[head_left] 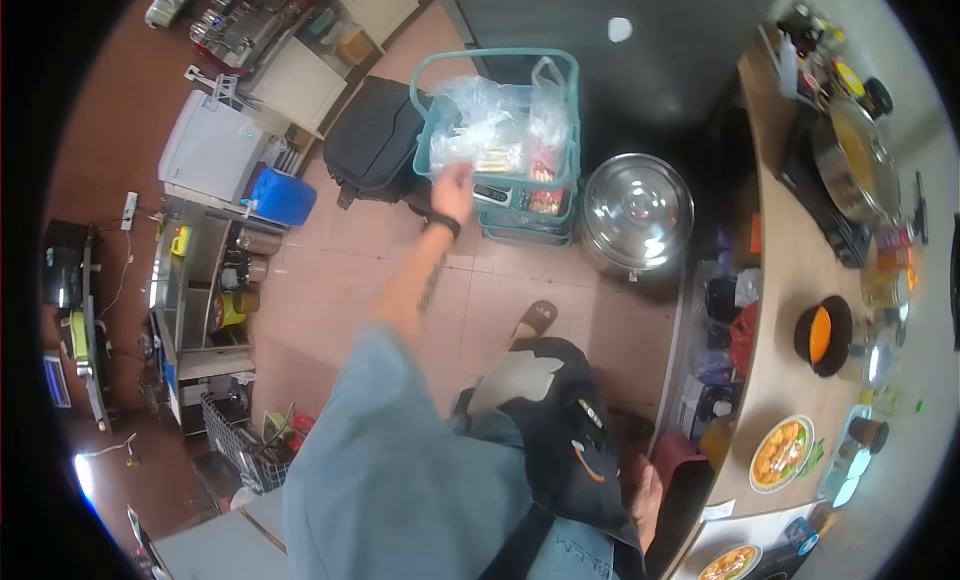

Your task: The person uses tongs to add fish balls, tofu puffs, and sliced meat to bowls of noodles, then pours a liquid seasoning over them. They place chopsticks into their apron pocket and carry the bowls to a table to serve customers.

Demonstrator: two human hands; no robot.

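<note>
My left hand, a dark band at its wrist, reaches to the near left edge of a teal plastic basket. Its fingers look curled in, and what they may hold is hidden. Inside the basket lie clear plastic bags, a bundle of pale sticks and packs with red contents. A small device with a display shows at the basket's near side. My right hand hangs low beside my dark apron, fingers loosely extended, with nothing visible in it.
A black backpack stands left of the basket, and a large lidded steel pot stands right of it. Along the right runs a counter with a dark bowl, a bowl of food and a pan. Shelves line the left.
</note>
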